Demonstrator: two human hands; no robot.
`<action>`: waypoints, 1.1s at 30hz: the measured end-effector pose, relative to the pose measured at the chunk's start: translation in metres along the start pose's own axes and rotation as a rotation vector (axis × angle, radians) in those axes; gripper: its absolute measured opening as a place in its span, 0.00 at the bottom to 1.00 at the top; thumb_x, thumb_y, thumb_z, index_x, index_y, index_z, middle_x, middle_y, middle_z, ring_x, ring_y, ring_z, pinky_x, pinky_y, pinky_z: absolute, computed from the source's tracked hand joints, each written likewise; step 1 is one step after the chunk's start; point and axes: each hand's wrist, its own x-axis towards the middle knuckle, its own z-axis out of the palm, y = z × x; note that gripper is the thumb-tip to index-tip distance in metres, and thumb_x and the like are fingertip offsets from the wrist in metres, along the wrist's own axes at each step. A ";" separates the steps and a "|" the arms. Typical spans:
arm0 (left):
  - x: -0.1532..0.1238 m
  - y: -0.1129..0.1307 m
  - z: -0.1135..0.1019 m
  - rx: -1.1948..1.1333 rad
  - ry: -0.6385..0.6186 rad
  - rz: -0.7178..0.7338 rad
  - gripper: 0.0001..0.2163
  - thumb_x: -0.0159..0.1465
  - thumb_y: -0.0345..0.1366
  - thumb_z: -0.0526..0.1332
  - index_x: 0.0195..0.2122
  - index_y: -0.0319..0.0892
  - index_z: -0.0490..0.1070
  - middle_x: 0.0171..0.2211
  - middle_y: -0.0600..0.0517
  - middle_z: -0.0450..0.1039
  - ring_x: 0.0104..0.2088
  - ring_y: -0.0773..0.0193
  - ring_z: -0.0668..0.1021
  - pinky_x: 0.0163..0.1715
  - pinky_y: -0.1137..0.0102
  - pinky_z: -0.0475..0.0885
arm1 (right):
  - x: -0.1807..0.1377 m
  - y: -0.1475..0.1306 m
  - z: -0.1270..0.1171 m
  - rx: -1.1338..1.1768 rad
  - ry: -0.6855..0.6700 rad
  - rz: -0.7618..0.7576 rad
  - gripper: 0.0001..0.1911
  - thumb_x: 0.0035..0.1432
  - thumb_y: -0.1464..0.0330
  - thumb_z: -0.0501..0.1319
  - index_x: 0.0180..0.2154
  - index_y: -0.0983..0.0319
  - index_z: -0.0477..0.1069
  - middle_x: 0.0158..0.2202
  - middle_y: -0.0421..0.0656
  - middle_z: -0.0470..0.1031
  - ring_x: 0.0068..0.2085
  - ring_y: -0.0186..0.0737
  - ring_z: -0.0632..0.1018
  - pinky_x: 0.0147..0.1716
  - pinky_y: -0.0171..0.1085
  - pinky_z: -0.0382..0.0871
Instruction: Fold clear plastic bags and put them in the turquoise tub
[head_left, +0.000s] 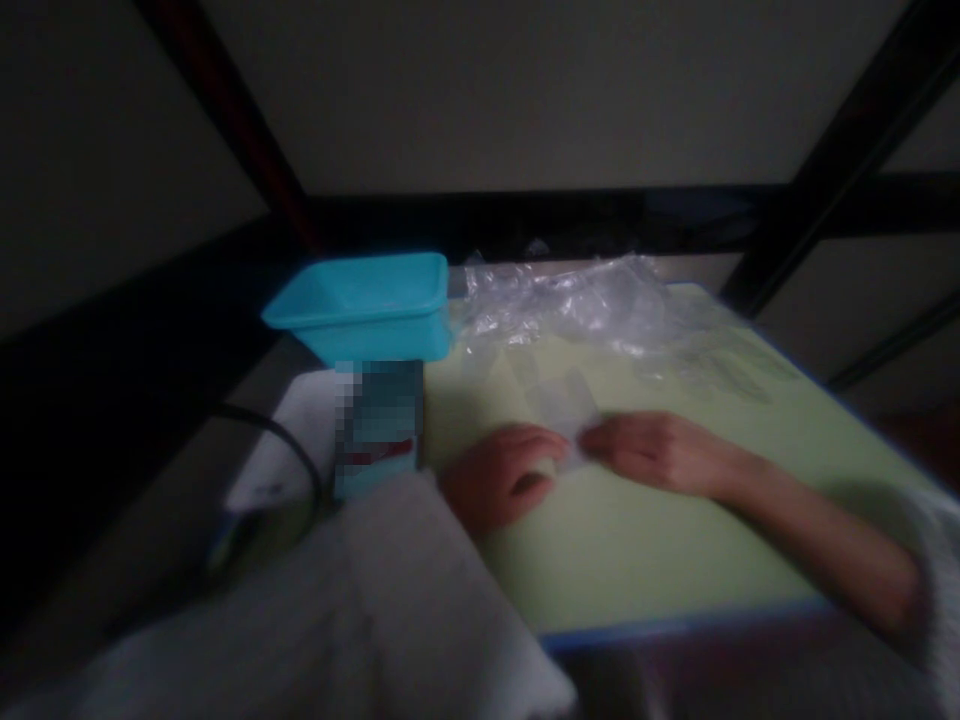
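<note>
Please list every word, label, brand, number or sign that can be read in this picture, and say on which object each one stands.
No text can be read.
The box below the turquoise bin: its face is pixelated; only a red stripe shows.
The clear plastic piece between the left hand and the right hand: no print visible.

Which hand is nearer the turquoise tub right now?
Left. The left hand lies on the green mat just below and right of the turquoise tub; the right hand is farther right. Both pinch a small clear plastic piece.
</note>
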 end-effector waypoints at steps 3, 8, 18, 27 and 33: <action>-0.001 0.001 0.000 0.097 0.017 -0.026 0.18 0.58 0.33 0.60 0.49 0.37 0.68 0.50 0.42 0.73 0.51 0.57 0.74 0.52 0.62 0.69 | 0.001 -0.001 -0.001 -0.011 0.017 0.025 0.17 0.68 0.72 0.45 0.41 0.69 0.73 0.43 0.52 0.78 0.44 0.42 0.78 0.43 0.42 0.76; -0.001 0.000 0.001 0.249 -0.021 0.053 0.23 0.57 0.38 0.61 0.53 0.32 0.66 0.52 0.39 0.71 0.53 0.53 0.73 0.53 0.60 0.68 | 0.004 -0.003 0.000 -0.043 0.037 -0.010 0.15 0.66 0.74 0.48 0.39 0.71 0.72 0.39 0.53 0.79 0.41 0.43 0.80 0.40 0.41 0.77; 0.003 0.004 0.002 0.397 -0.028 0.138 0.13 0.65 0.33 0.53 0.48 0.35 0.70 0.49 0.42 0.74 0.50 0.56 0.75 0.50 0.60 0.71 | 0.004 -0.003 0.000 -0.024 0.022 0.017 0.14 0.67 0.73 0.47 0.39 0.67 0.71 0.37 0.51 0.79 0.39 0.38 0.80 0.38 0.38 0.77; 0.004 0.007 0.002 0.411 -0.036 0.144 0.12 0.66 0.30 0.50 0.43 0.35 0.72 0.46 0.41 0.75 0.47 0.55 0.76 0.47 0.60 0.72 | 0.001 0.000 -0.002 -0.027 0.038 0.019 0.15 0.66 0.70 0.48 0.37 0.66 0.72 0.40 0.51 0.79 0.41 0.40 0.79 0.40 0.42 0.76; 0.004 0.006 0.002 0.369 -0.009 0.115 0.11 0.65 0.31 0.52 0.43 0.37 0.72 0.45 0.44 0.76 0.46 0.57 0.77 0.46 0.61 0.72 | -0.002 0.003 -0.001 0.030 0.034 0.076 0.13 0.66 0.70 0.49 0.40 0.66 0.71 0.37 0.50 0.78 0.38 0.40 0.79 0.37 0.40 0.75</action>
